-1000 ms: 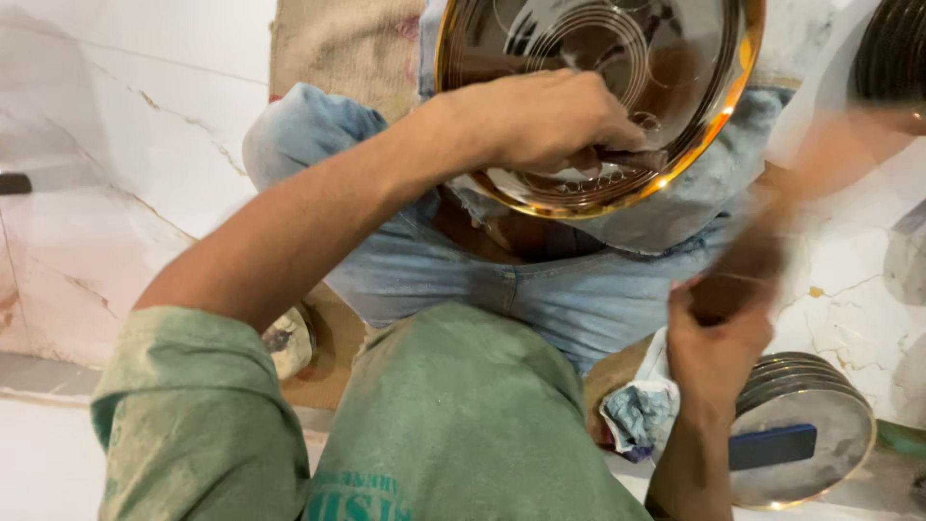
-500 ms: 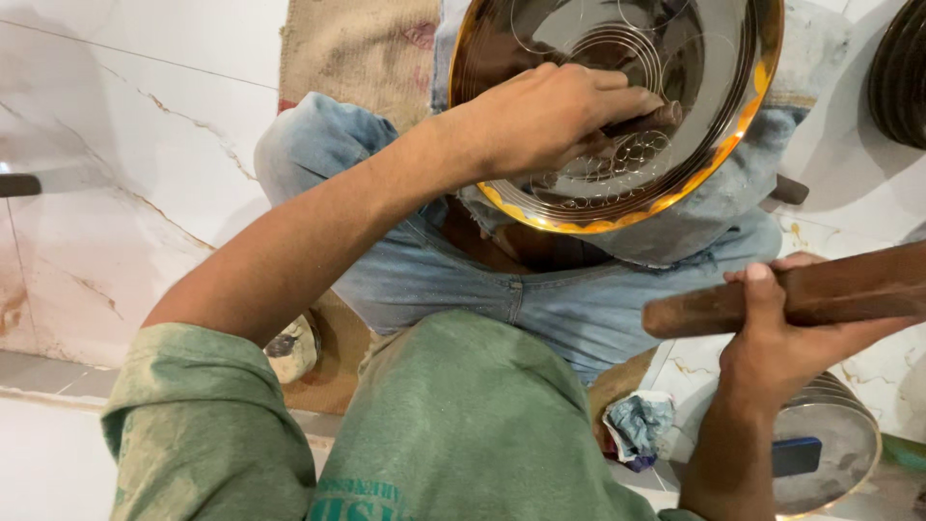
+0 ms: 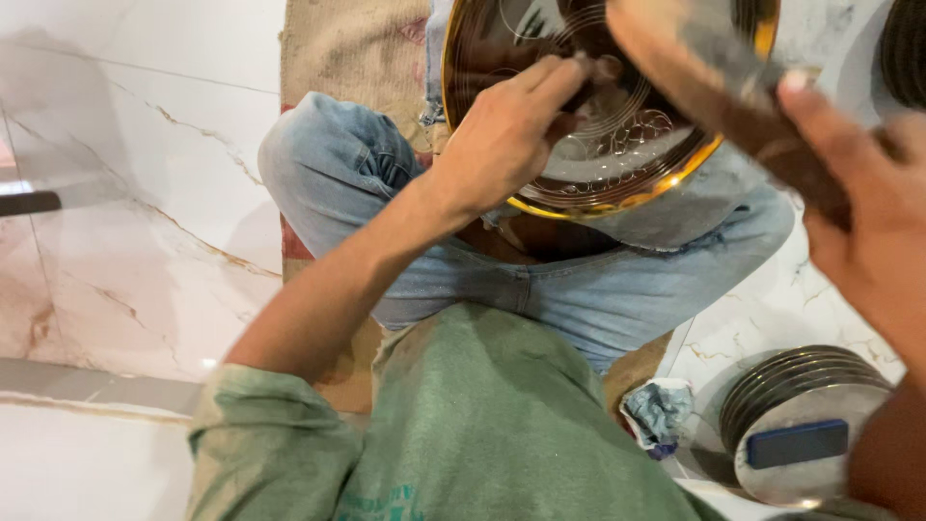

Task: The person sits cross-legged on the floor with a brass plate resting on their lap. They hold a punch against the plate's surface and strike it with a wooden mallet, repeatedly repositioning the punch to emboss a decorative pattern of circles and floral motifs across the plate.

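Overhead, right hand (image 3: 873,222) gripping mallet (image 3: 714,72)

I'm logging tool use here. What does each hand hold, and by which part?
The right hand grips a brown wooden mallet by its handle. The left hand pinches a small tool against the plate; the grip point is unclear.

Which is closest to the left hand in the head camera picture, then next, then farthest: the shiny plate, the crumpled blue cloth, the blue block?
1. shiny plate, under the left hand.
2. crumpled blue cloth, on the floor below.
3. blue block, lower right on stacked discs.
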A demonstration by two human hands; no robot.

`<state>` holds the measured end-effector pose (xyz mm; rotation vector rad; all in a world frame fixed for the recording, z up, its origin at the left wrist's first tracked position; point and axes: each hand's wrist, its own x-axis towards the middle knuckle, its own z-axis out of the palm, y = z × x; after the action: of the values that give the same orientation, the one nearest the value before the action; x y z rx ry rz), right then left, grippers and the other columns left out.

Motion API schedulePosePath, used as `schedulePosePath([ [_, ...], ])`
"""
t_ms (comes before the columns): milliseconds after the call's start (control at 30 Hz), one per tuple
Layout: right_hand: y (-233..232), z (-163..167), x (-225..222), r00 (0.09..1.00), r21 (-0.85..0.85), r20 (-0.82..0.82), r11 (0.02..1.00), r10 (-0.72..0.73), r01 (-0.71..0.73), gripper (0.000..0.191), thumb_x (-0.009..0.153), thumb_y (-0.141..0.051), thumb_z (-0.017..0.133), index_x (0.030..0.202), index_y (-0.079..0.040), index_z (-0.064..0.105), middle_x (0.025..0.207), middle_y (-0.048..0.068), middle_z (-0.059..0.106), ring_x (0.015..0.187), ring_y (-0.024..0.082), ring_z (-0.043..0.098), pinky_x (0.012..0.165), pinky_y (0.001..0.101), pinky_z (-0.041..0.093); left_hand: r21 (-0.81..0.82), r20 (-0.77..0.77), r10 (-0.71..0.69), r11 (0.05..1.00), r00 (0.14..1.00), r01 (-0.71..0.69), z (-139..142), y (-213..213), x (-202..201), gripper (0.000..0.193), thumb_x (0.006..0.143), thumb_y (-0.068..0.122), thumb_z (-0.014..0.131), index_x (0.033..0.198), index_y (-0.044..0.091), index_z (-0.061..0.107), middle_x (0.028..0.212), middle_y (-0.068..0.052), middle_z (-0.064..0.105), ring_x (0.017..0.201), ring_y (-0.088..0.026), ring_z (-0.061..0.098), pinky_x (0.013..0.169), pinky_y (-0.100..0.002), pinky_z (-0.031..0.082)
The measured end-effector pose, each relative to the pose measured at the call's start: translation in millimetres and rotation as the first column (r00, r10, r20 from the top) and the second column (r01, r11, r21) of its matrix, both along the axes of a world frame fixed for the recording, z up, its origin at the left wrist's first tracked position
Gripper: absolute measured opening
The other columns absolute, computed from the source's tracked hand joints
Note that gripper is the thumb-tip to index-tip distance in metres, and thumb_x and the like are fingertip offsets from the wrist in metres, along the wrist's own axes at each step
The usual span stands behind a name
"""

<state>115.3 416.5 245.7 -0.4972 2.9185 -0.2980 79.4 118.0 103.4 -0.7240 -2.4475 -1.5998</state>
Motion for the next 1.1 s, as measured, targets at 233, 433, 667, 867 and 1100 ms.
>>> schedulePosePath([
  [233,-78,61,-38,0.942,0.092,-0.050,0.941,0.332,-0.327,0.091,0.075,0.014,0.075,0.157,-0.016,0.053,0.119,0.023,0.062,0.103,0.037,0.064,0.084,0.0436,0.054,0.084,0.196,0.389,0.908,0.900,-0.411,-7,22,39,0.026,0.104,0.006,0.070,0.122,0.002,0.051,0.101,-0.016,0.065,0.087,-0.032,0.069,0.075,-0.042,0.055],
  [433,-118,84,-34,0.879,0.160,-0.118,0.882,0.462,-0.443,0.068,0.083,0.007,0.078,0.145,-0.014,0.060,0.105,0.020,0.066,0.090,0.036,0.067,0.074,0.0447,0.055,0.137,0.272,0.530,0.805,0.803,-0.577,-8,38,52,0.025,0.102,0.004,0.071,0.110,-0.001,0.048,0.093,-0.014,0.063,0.080,-0.028,0.067,0.072,-0.040,0.056],
  [667,-87,66,-30,0.938,-0.105,-0.138,0.937,0.318,-0.333,0.069,0.083,0.012,0.071,0.148,-0.006,0.056,0.121,0.023,0.065,0.106,0.040,0.066,0.086,0.0481,0.054,0.151,0.243,0.358,0.904,0.901,-0.400,-5,26,39,0.018,0.103,0.003,0.069,0.112,0.001,0.053,0.097,-0.015,0.065,0.081,-0.027,0.068,0.072,-0.039,0.056],
  [867,-55,45,-7,0.985,-0.037,-0.136,0.993,0.105,-0.111,0.075,0.079,0.012,0.076,0.148,-0.007,0.055,0.110,0.028,0.059,0.095,0.042,0.062,0.077,0.0496,0.051,0.036,0.094,0.220,0.974,0.971,-0.224,-3,17,19,0.026,0.098,0.006,0.070,0.118,0.002,0.054,0.107,-0.019,0.067,0.096,-0.039,0.069,0.079,-0.046,0.055],
  [1100,-40,30,5,0.993,-0.052,-0.115,0.998,0.020,-0.026,0.085,0.088,0.006,0.076,0.162,-0.019,0.043,0.115,0.025,0.062,0.096,0.039,0.068,0.079,0.0415,0.056,-0.067,0.063,-0.095,0.993,0.994,0.099,3,7,-3,0.036,0.091,0.005,0.074,0.124,0.001,0.058,0.109,-0.019,0.068,0.102,-0.041,0.067,0.085,-0.048,0.054],
])
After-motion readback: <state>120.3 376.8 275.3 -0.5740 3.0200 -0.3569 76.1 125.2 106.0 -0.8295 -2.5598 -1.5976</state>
